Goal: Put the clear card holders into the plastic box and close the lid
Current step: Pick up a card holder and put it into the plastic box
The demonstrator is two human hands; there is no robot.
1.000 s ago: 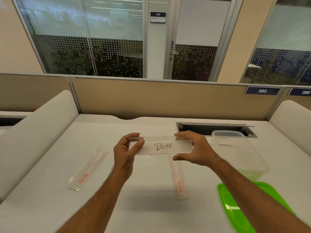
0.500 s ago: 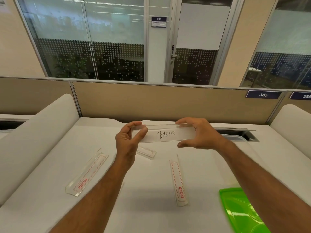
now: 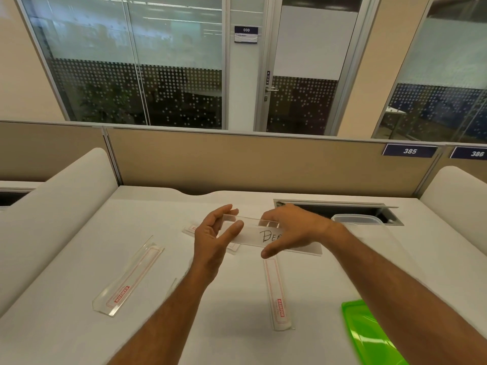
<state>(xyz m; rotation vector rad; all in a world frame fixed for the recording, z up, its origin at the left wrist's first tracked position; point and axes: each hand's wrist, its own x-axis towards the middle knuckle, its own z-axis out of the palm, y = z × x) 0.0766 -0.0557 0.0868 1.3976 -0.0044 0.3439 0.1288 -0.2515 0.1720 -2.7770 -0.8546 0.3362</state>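
Observation:
I hold a clear card holder (image 3: 253, 237) with handwriting on its card above the desk. My right hand (image 3: 292, 230) grips its middle from above and hides part of the writing. My left hand (image 3: 213, 233) has the holder's left end loosely between thumb and index finger. The clear plastic box (image 3: 355, 219) stands open at the right, behind my right wrist. Its green lid (image 3: 369, 335) lies flat at the near right. More clear holders lie on the desk: one at the left (image 3: 129, 277), one in the middle (image 3: 276, 293), one partly hidden behind my hands (image 3: 189, 229).
A cable slot (image 3: 303, 204) is cut into the white desk behind the box. A beige partition (image 3: 263, 164) closes the back, and padded white dividers (image 3: 52, 201) stand at both sides. The edge of another clear piece (image 3: 171, 285) shows beside my left forearm.
Both hands have come down and shifted right with the written holder. My right hand has slid toward its middle, and my left hand's grip has loosened.

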